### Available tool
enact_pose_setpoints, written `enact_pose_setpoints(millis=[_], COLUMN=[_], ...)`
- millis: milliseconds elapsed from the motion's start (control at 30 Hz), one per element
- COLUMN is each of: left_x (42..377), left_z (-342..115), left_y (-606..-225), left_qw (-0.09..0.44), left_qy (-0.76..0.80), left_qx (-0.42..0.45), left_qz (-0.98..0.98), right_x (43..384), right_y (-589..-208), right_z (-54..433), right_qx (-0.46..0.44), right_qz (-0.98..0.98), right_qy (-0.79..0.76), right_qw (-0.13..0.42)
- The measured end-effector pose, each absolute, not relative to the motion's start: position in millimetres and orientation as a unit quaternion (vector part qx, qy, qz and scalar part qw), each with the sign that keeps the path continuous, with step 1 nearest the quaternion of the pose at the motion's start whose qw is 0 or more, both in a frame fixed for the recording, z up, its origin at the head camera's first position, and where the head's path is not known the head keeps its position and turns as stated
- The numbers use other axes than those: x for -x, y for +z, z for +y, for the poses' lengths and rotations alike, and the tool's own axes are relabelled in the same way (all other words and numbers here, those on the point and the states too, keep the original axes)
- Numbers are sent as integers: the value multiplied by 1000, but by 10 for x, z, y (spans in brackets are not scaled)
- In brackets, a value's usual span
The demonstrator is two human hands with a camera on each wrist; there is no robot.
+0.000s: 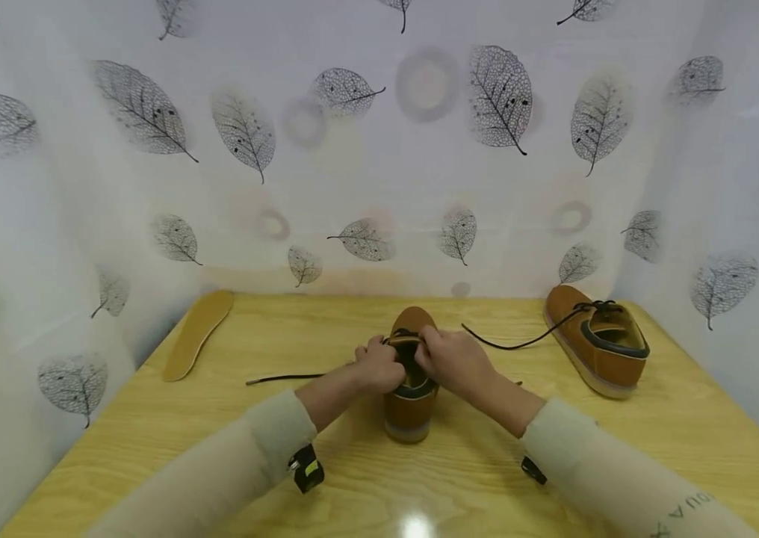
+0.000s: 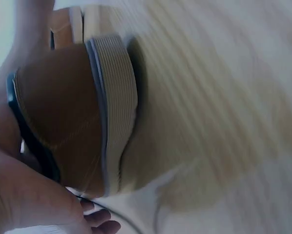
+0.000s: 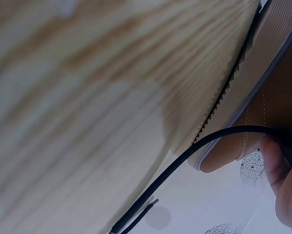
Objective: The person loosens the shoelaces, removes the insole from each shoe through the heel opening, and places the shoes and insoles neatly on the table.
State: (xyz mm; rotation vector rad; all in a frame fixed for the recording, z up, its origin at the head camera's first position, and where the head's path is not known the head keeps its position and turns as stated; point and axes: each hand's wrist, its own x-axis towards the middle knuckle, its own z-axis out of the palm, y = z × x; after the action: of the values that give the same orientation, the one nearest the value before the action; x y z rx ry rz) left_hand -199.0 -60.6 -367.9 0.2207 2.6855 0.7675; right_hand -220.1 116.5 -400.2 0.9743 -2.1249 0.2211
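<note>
A brown lace-up shoe stands on the table with its heel toward me and its toe pointing away. My left hand grips the left edge of its opening, fingers curled outside. On the opposite side my right hand grips the opening's right edge near the tongue. The hands cover much of the lacing. A black shoelace runs out to the left from under my left hand. In the right wrist view, another length of black lace arcs from beside my right fingers.
A second brown shoe, its black lace trailing left, stands at the right of the wooden table. A tan insole lies at the far left. A white curtain with leaf prints hangs behind and at both sides.
</note>
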Motion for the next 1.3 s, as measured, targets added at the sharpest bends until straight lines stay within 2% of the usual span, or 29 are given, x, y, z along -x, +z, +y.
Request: enact_pose_setpoints(millis=[233, 467, 600, 1000, 1133, 1300], left_x=[1966, 1960, 1941, 2009, 2027, 1964], left_z=[-576, -536, -538, -521, -549, -489], left_y=[-3694, -3668, -3621, -3632, -3610, -3469], left_qw=[174, 188, 184, 192, 175, 123], left_qy=[342, 192, 173, 267, 193, 32], left_qx=[-24, -58, -81, -66, -99, -155], left_qz=[923, 961, 964, 942, 960, 980], right_x=[2209, 2189, 2192, 2229, 2212, 2223], right_y=[-4056, -4089, -4082, -4060, -4060, -4047], right_z=[1170, 1158, 1151, 1187, 1166, 1170], right_qx=[-377, -372, -373, -370, -365, -371], right_qz=[-838, -838, -838, -835, -843, -834], right_qy=[87, 80, 71, 63, 60, 54], right_qw=[386, 392, 392, 401, 391, 405])
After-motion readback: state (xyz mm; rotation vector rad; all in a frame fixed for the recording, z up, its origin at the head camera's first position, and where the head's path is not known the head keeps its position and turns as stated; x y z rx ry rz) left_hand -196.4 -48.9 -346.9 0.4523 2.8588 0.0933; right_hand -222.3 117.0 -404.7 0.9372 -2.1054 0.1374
